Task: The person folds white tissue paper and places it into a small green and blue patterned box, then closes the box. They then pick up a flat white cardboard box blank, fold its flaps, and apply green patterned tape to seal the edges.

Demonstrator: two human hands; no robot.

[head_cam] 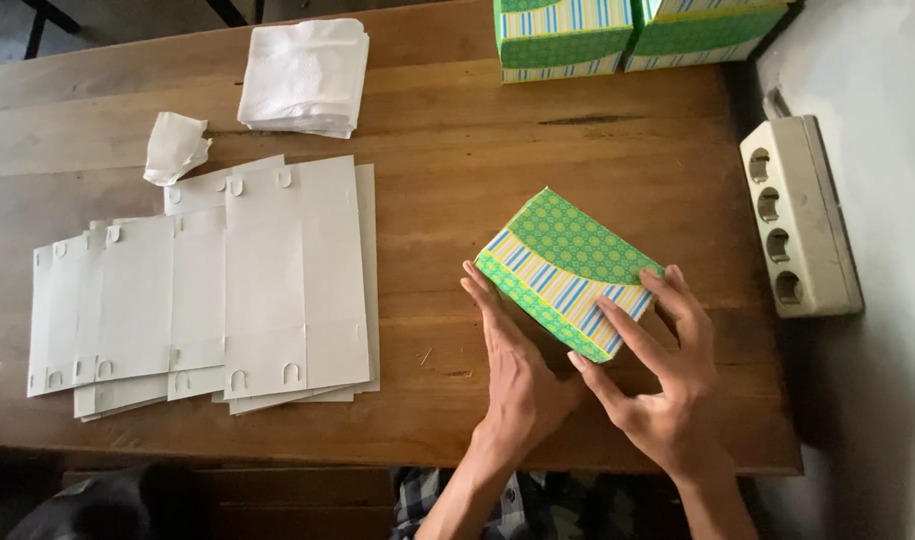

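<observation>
A green box point(568, 262) with a striped blue, yellow and white band stands tilted on the wooden table point(458, 160). My left hand point(513, 365) presses flat against the box's near left side, fingers stretched out. My right hand point(663, 375) holds the near right side, with fingers spread over the striped band and the corner. Both hands grip the box between them.
Several flat white box blanks point(228, 285) lie fanned out at the left. A stack of white tissues point(306, 75) and a crumpled tissue point(175, 147) sit behind them. Two finished green boxes point(633, 35) stand at the far edge. A white power strip point(798, 215) hangs on the right wall.
</observation>
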